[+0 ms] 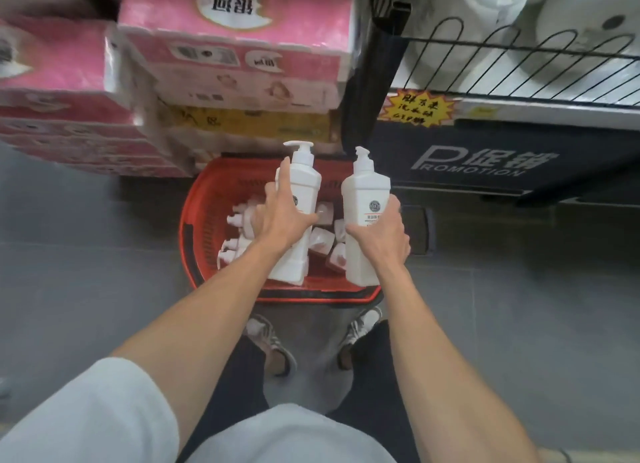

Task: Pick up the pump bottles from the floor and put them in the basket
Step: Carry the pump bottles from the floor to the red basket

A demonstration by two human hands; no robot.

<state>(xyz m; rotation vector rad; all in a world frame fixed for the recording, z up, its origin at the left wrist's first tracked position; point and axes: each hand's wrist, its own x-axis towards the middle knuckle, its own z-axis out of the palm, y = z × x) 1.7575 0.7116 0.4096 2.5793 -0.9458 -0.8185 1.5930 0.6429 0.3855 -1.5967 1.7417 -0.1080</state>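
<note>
Basket [194,227], red plastic, was observed on the grey floor, holding several white pump bottles lying down. Above it, a left bottle [304,182] was gripped by the left hand [280,217], and a right bottle [365,192] by the right hand [384,230]; both were held upright, with round label emblems too small to be read. Behind the basket, "PROMOTION" was read on a dark shelf base [485,161], beside pink tissue packs [235,47].
</note>
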